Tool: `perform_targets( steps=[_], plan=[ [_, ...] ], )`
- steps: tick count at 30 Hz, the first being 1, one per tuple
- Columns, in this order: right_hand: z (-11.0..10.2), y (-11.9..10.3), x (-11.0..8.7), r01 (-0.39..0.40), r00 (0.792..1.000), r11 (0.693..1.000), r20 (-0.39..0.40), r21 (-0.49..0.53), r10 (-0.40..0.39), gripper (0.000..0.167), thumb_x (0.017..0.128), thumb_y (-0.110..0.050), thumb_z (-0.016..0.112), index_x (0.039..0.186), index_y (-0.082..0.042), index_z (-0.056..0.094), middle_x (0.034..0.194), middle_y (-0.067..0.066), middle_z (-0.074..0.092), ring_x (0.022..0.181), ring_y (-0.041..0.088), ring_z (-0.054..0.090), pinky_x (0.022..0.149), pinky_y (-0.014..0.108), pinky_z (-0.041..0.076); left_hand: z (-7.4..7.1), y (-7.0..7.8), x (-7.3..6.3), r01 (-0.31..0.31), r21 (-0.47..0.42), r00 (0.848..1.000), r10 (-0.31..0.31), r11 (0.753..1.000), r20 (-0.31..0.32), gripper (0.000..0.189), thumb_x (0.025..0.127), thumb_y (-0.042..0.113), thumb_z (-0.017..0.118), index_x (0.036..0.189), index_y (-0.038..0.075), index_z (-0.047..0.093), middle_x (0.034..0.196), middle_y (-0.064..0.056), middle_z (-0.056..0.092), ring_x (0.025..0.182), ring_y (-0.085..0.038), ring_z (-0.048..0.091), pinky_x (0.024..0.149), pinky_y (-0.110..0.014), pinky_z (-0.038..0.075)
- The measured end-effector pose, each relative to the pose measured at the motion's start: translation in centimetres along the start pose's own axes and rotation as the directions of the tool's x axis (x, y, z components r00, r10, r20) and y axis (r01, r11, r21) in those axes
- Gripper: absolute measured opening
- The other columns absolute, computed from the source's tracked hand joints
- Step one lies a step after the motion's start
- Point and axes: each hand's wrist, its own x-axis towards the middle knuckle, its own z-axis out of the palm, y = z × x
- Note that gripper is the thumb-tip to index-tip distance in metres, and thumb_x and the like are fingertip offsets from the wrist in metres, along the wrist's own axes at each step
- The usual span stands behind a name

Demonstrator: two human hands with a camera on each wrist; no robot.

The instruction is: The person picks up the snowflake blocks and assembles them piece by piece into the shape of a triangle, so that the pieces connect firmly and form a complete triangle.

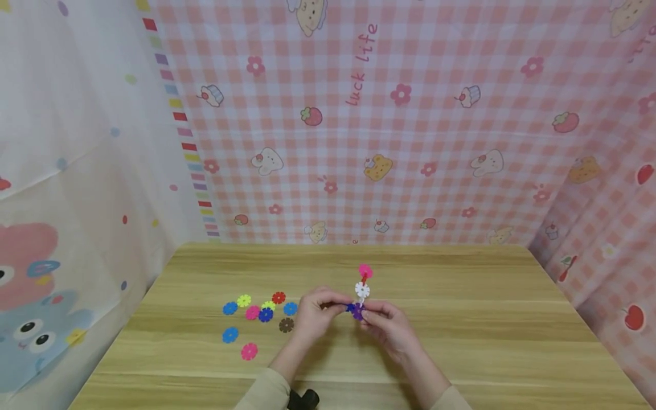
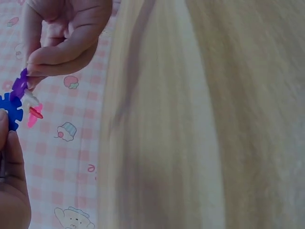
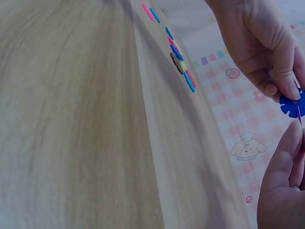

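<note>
My left hand [image 1: 319,312] pinches a dark blue notched disc [image 3: 290,106] between thumb and fingertips. A purple notched disc [image 1: 358,311] is pinched in my right hand [image 1: 388,326]. The blue disc's edge meets the purple one at a slot, the two standing at an angle to each other, as the left wrist view shows [image 2: 14,98]. From the purple disc a chain runs away from me: a white disc [image 1: 362,290], a red disc [image 1: 364,279] seen edge-on and a pink disc [image 1: 365,270] at the far end.
Left of my hands, several loose notched discs lie on the wooden table [image 1: 487,319], among them a brown disc [image 1: 286,325], a light blue disc [image 1: 230,335] and a pink disc [image 1: 249,351]. A black object [image 1: 304,400] sits by my left sleeve. Patterned cloth [image 1: 389,131] hangs behind the table.
</note>
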Motion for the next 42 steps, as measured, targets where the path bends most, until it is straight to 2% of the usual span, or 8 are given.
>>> perform_targets(
  steps=[7,16,23,29,32,36,42],
  plan=[
    [-0.1,0.2,0.1,-0.008,1.000,1.000,-0.002,0.007,0.008,0.026,0.090,0.014,0.056,0.091,-0.009,0.069,0.086,0.004,0.069,0.073,0.011,0.066,0.073,0.022,0.057,0.4,-1.2,-0.1,-0.016,0.016,1.000,0.016,1.000,-0.024,0.023,0.078,-0.010,0.075,0.089,0.009,0.079,0.087,0.002,0.069,0.085,-0.013,0.062,0.078,-0.026,0.056],
    [0.2,0.0,0.2,0.002,1.000,1.000,-0.015,-0.006,-0.002,0.024,0.091,0.013,0.056,0.093,-0.007,0.068,0.088,0.005,0.069,0.073,0.011,0.066,0.074,0.022,0.057,0.7,-1.1,-0.3,-0.025,0.001,0.999,0.025,1.000,-0.041,0.022,0.079,-0.009,0.075,0.089,0.009,0.078,0.086,0.002,0.069,0.085,-0.014,0.062,0.078,-0.026,0.056],
    [0.0,-0.1,0.4,-0.011,1.000,0.999,-0.030,-0.034,0.010,0.024,0.092,0.013,0.054,0.092,-0.008,0.066,0.088,0.004,0.069,0.074,0.010,0.066,0.075,0.023,0.057,0.4,-1.1,-0.1,-0.036,-0.024,0.999,0.037,0.999,0.016,0.020,0.081,-0.005,0.075,0.094,0.010,0.078,0.089,0.000,0.070,0.086,-0.015,0.062,0.077,-0.025,0.055],
    [-0.1,-0.2,0.4,-0.002,0.998,0.999,-0.059,-0.040,0.000,0.018,0.092,0.011,0.055,0.098,-0.004,0.064,0.091,0.006,0.067,0.076,0.012,0.065,0.078,0.024,0.057,-0.1,-1.2,0.0,-0.022,-0.102,0.998,0.027,0.995,0.053,0.021,0.085,0.000,0.075,0.106,0.004,0.075,0.100,-0.009,0.073,0.091,-0.022,0.066,0.081,-0.027,0.056],
    [-0.3,-0.2,0.4,-0.002,0.998,0.999,-0.069,-0.039,-0.001,0.018,0.092,0.011,0.055,0.099,-0.003,0.064,0.092,0.006,0.067,0.078,0.013,0.066,0.079,0.024,0.057,-0.5,-1.2,0.1,-0.011,-0.105,0.998,0.016,0.994,0.053,0.023,0.086,0.001,0.074,0.109,0.001,0.074,0.101,-0.011,0.073,0.092,-0.022,0.067,0.082,-0.028,0.056],
    [-0.7,-0.2,0.3,0.003,0.997,0.999,-0.080,-0.033,-0.006,0.019,0.093,0.012,0.054,0.098,-0.004,0.064,0.093,0.006,0.067,0.080,0.014,0.066,0.080,0.025,0.057,-1.6,-1.5,0.3,0.007,-0.065,1.000,-0.005,0.998,0.018,0.022,0.087,0.003,0.074,0.108,0.001,0.074,0.097,-0.009,0.074,0.089,-0.019,0.068,0.080,-0.026,0.056],
    [-1.1,-0.3,0.2,0.013,0.995,1.000,-0.099,-0.007,-0.014,0.022,0.092,0.014,0.053,0.097,-0.004,0.064,0.094,0.008,0.066,0.082,0.015,0.067,0.081,0.026,0.057,-4.7,-2.2,0.0,0.039,-0.036,0.998,-0.040,0.999,-0.047,0.019,0.086,0.002,0.075,0.105,0.002,0.075,0.095,-0.009,0.075,0.089,-0.018,0.068,0.079,-0.026,0.055]
  ],
)
